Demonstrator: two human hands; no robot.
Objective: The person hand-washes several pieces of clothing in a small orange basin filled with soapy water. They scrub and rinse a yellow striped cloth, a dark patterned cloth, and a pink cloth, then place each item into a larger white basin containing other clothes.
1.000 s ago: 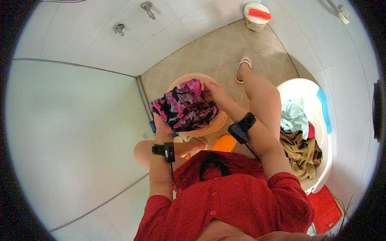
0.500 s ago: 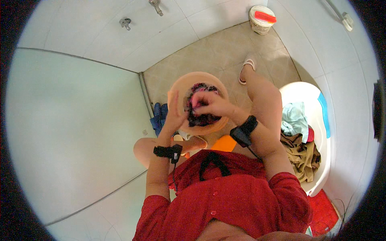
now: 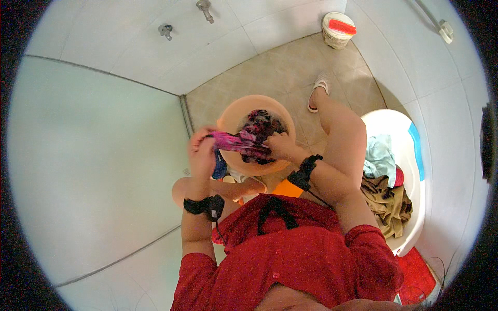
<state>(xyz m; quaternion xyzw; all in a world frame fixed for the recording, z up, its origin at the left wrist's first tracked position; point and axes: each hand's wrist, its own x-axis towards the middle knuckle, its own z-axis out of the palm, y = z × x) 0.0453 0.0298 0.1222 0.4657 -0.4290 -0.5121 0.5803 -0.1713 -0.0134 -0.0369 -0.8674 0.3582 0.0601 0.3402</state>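
A dark garment with a pink and purple pattern [image 3: 254, 129] lies bunched and wet-looking in a round peach-coloured basin [image 3: 228, 122] on the floor. One end of it is stretched out past the basin's left rim, where my left hand [image 3: 201, 147] grips it, slightly blurred. My right hand [image 3: 280, 146] is closed on the garment inside the basin, near the right side. Between the two hands the cloth is pulled fairly taut. The fingertips of my right hand are partly hidden in the folds.
A white tub [image 3: 417, 207] on the right holds a light blue cloth [image 3: 380, 158] and brown clothes [image 3: 397, 205]. Blue slippers [image 3: 220, 166] lie left of the basin. A lidded bucket [image 3: 337, 36] stands in the far corner; wall taps [image 3: 206, 11] are at far left.
My left hand, spread at the basin's left rim before, now grips an end of the garment and has moved left. My right hand has shifted right, and the cloth is stretched between them.
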